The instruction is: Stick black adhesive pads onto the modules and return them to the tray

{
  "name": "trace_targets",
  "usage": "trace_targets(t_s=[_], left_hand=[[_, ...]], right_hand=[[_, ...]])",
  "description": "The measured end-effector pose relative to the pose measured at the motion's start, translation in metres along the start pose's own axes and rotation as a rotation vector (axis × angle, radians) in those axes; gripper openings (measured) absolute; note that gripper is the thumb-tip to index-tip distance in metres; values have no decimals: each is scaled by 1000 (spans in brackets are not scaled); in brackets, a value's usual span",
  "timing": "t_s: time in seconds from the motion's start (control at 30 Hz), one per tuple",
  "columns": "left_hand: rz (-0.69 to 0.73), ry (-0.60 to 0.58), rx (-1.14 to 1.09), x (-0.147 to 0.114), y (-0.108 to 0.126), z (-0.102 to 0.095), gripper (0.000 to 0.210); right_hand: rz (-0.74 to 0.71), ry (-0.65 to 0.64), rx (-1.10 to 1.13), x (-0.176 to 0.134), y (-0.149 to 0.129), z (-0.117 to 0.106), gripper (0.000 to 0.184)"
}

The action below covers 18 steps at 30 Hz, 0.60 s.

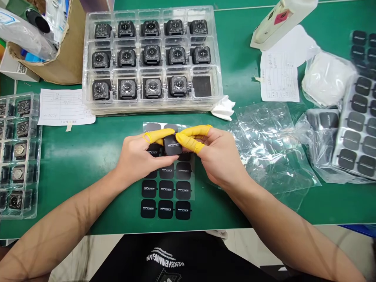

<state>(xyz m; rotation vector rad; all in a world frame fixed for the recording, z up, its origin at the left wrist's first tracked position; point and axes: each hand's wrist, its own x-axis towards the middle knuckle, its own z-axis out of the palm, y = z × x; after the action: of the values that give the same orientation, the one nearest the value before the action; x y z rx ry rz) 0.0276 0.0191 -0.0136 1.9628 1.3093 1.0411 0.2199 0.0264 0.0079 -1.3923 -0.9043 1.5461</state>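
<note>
Between both hands is a black square watch case (172, 145), its face up with a "HiFuture" label film on it. My left hand (139, 152) grips the case from the left, the thumb along its lower edge. Yellow finger cots cover some fingers of each hand. My right hand (216, 150) pinches at the upper right corner of the same case. Under the hands lies a clear sheet of black square "HiFuture" films (166, 189), partly covered by the fingers. Behind them stands a clear plastic tray (219, 84) with watch cases lying back up; its front right pocket holds none.
At the left is another tray of watch cases (38, 156), beside a paper slip (63, 105) and a cardboard box (70, 51). To the right lie clear plastic bags (273, 145), more film sheets (360, 121), a white bottle (282, 23) and a wrapped white pad (327, 78).
</note>
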Motion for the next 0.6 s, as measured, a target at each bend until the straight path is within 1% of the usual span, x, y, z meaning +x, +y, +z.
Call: trace_targets(t_s=[0.17,0.27,0.3,0.37,0.4,0.43,0.5,0.53,0.6], left_hand=[[3,1,12,0,1,-1,47],[-17,-10,23,0,1,-1,46],[-16,-11,17,0,0,-1,45],[14,-2,1,0,-1,-1,42],[34,9,-3,0,-1,-1,41],[49,16,0,0,-2,-1,41],[49,14,21,1,-2,-2,43],[42,9,29,1,-2,-2,44],[37,-13,31,1,-2,-3,44]], right_hand=[[-33,-22,-71,-2,0,-1,44],[-30,-9,-165,-3,-2,-3,56],[-26,-33,-189,-4,-2,-3,64],[-20,-134,-217,-2,-2,-3,76],[-20,-183,-218,-1,-1,-3,75],[-18,-209,-212,1,1,-3,70],[-20,-179,-183,5,4,-2,52],[-25,-161,-171,6,5,-1,47],[-55,-180,-183,6,7,1,47]])
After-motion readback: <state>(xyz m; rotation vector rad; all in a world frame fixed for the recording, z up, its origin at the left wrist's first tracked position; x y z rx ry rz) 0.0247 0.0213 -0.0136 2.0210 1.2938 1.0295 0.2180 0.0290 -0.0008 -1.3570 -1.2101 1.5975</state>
